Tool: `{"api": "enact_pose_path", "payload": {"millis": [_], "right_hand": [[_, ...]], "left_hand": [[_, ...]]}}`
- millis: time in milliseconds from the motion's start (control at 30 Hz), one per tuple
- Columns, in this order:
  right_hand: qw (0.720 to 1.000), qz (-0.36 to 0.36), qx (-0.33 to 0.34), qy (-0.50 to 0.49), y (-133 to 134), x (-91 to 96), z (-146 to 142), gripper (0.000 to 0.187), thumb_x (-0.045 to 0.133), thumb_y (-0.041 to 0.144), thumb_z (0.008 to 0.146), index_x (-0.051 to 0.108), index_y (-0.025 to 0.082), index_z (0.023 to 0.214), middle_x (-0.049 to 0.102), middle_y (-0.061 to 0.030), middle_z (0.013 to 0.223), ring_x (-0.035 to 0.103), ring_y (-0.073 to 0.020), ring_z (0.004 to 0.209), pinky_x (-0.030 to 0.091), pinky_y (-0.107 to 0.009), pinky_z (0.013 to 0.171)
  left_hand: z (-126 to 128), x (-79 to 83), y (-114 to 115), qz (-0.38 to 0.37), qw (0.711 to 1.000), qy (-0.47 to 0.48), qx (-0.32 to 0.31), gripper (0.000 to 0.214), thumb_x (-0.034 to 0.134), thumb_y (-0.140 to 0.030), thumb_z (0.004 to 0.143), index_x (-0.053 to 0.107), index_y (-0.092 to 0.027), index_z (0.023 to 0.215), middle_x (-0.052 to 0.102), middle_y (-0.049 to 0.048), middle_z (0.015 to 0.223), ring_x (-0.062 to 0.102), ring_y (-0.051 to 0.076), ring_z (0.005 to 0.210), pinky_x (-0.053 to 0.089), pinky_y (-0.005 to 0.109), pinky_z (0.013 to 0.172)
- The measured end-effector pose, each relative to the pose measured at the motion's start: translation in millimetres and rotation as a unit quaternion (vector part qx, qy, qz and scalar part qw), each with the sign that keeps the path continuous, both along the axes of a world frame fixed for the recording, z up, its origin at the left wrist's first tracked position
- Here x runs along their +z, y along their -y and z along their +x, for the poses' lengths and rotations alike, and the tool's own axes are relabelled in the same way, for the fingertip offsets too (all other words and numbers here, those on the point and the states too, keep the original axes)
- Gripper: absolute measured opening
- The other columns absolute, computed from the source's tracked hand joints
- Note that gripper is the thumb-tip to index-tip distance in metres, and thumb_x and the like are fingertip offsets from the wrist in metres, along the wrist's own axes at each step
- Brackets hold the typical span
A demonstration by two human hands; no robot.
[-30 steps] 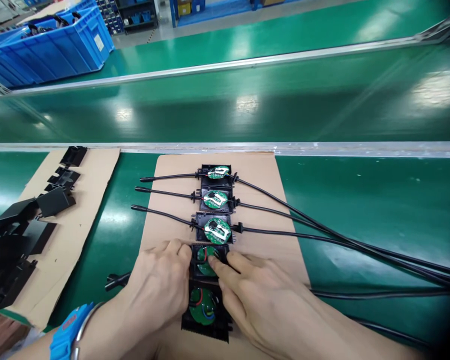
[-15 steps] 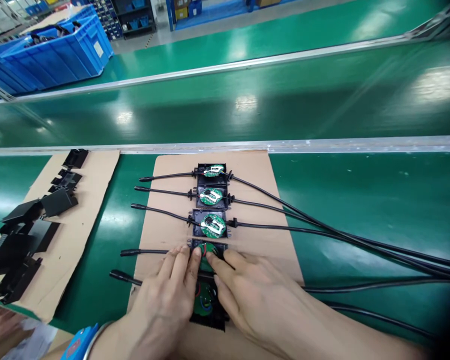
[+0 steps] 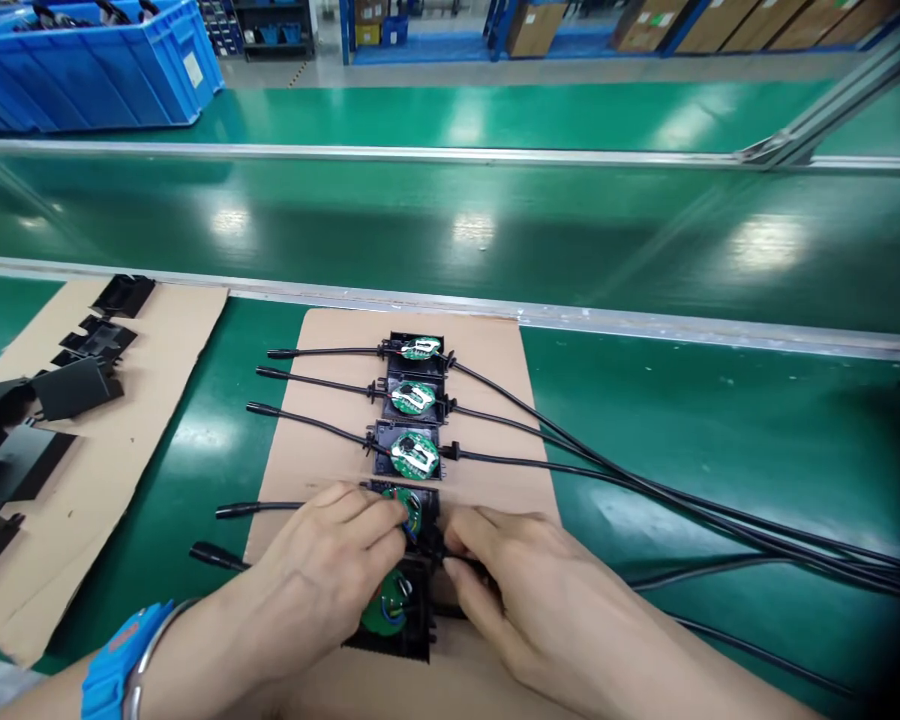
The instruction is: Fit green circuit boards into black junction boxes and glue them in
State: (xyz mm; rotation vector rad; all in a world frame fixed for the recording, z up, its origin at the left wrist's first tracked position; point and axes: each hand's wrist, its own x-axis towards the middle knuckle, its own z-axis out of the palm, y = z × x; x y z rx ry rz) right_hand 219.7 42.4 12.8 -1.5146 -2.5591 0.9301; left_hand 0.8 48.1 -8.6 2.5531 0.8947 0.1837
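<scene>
Several open black plastic housings lie in a column, each with a round green circuit board and black cables. My left hand (image 3: 337, 565) is closed, its fingertips at the left side of the circuit board (image 3: 412, 508) in the fourth housing (image 3: 429, 500). At that housing's right side my right hand (image 3: 521, 575) pinches the black cable (image 3: 450, 558), with its end partly hidden by the fingers. Nearest me, another housing (image 3: 412, 640) holds a green board (image 3: 384, 612) with its coloured wires showing. Farther off sit three housings with white-marked boards (image 3: 414, 455).
A cardboard sheet (image 3: 495, 350) lies under the housings on the green bench (image 3: 645, 420). Long black cables (image 3: 660, 490) run off right. At left, another cardboard sheet (image 3: 142, 390) carries loose black plastic parts (image 3: 79, 388). A blue bin (image 3: 120, 70) stands behind the metal rail (image 3: 345, 152).
My right hand has moved from the fourth circuit board to the cable at the housing's right side. My left fingers have curled in at the board's left. The camera view has shifted.
</scene>
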Motion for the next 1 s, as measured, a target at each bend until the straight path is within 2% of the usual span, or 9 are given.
{"api": "enact_pose_path", "payload": {"millis": [100, 233, 300, 367, 467, 567, 767, 900, 1000], "right_hand": [[0.999, 0.042, 0.014, 0.001, 4.4, -1.9, 4.7, 0.014, 0.041, 0.014, 0.086, 0.054, 0.020, 0.087, 0.059, -0.0043, 0.079, 0.058, -0.0215, 0.069, 0.040, -0.032, 0.061], [0.988, 0.127, 0.085, -0.019, 11.1, -10.9, 9.5, 0.026, 0.035, 0.003, 0.084, 0.055, 0.019, 0.088, 0.058, -0.0054, 0.082, 0.055, -0.0194, 0.068, 0.039, -0.030, 0.057], [0.984, 0.149, 0.086, -0.039, 11.8, -15.5, 8.5, 0.027, 0.033, 0.004, 0.087, 0.055, 0.018, 0.088, 0.058, -0.0051, 0.080, 0.054, -0.0186, 0.067, 0.039, -0.030, 0.057], [0.991, 0.117, 0.035, -0.055, 9.2, -17.6, 6.2, 0.023, 0.034, 0.011, 0.093, 0.054, 0.018, 0.086, 0.058, -0.0038, 0.076, 0.054, -0.0170, 0.065, 0.039, -0.029, 0.058], [0.999, 0.008, -0.039, -0.032, -0.4, -15.4, 3.7, 0.027, 0.033, 0.020, 0.097, 0.049, 0.019, 0.075, 0.056, -0.0011, 0.068, 0.051, -0.0139, 0.058, 0.037, -0.026, 0.055], [0.999, -0.024, -0.025, 0.020, -11.1, -11.2, 3.2, 0.029, 0.032, 0.019, 0.096, 0.047, 0.020, 0.071, 0.057, -0.0008, 0.065, 0.051, -0.0139, 0.056, 0.034, -0.026, 0.054], [0.980, 0.057, 0.091, 0.167, -13.5, -11.2, -9.0, 0.015, 0.045, 0.006, 0.077, 0.055, 0.017, 0.077, 0.061, -0.0076, 0.068, 0.055, -0.0198, 0.054, 0.025, -0.030, 0.047], [0.954, 0.132, 0.089, 0.254, -3.0, -16.2, -15.4, 0.014, 0.049, 0.004, 0.073, 0.053, 0.017, 0.079, 0.058, -0.0092, 0.068, 0.056, -0.0215, 0.053, 0.015, -0.029, 0.042], [0.958, 0.174, 0.072, 0.214, 1.8, -21.7, -10.6, 0.011, 0.050, 0.007, 0.077, 0.053, 0.018, 0.079, 0.057, -0.0078, 0.071, 0.056, -0.0217, 0.059, 0.018, -0.028, 0.044]], "left_hand": [[-0.3, -1.8, 1.2, -0.008, 1.000, 0.005, 0.000, 0.030, 0.039, -0.003, 0.089, 0.057, -0.017, 0.107, 0.059, 0.0032, 0.121, 0.052, 0.019, 0.108, 0.041, 0.037, 0.098], [1.3, -1.2, 1.0, -0.002, 1.000, 0.003, 0.004, 0.031, 0.042, -0.002, 0.086, 0.058, -0.016, 0.108, 0.060, 0.0034, 0.121, 0.053, 0.020, 0.107, 0.042, 0.036, 0.097], [1.8, -1.9, 0.9, 0.008, 1.000, 0.007, 0.000, 0.032, 0.043, -0.002, 0.084, 0.059, -0.016, 0.109, 0.061, 0.0042, 0.121, 0.054, 0.020, 0.106, 0.043, 0.035, 0.096], [2.0, -2.8, 1.1, 0.017, 1.000, 0.012, -0.002, 0.032, 0.044, -0.003, 0.084, 0.059, -0.015, 0.109, 0.061, 0.0048, 0.121, 0.055, 0.020, 0.105, 0.043, 0.035, 0.096], [2.3, -2.2, 1.8, 0.025, 1.000, 0.015, 0.006, 0.034, 0.043, -0.002, 0.083, 0.058, -0.016, 0.110, 0.062, 0.0047, 0.120, 0.055, 0.020, 0.105, 0.043, 0.034, 0.095], [3.5, 0.6, 1.9, 0.021, 1.000, -0.004, 0.004, 0.039, 0.042, -0.001, 0.083, 0.054, -0.016, 0.117, 0.062, 0.0057, 0.117, 0.055, 0.021, 0.102, 0.044, 0.035, 0.091], [10.7, 3.5, 0.9, 0.010, 0.996, -0.086, -0.014, 0.061, 0.045, -0.004, 0.072, 0.044, -0.016, 0.133, 0.060, 0.0079, 0.106, 0.053, 0.024, 0.088, 0.044, 0.038, 0.075], [15.3, 7.2, 0.3, 0.029, 0.995, -0.096, -0.025, 0.053, 0.048, -0.009, 0.075, 0.050, -0.012, 0.128, 0.060, 0.0083, 0.104, 0.050, 0.024, 0.088, 0.043, 0.039, 0.076], [15.1, 10.3, 0.1, 0.030, 0.996, -0.086, -0.017, 0.048, 0.047, -0.009, 0.077, 0.052, -0.013, 0.125, 0.060, 0.0080, 0.105, 0.051, 0.023, 0.090, 0.042, 0.039, 0.079]]}}
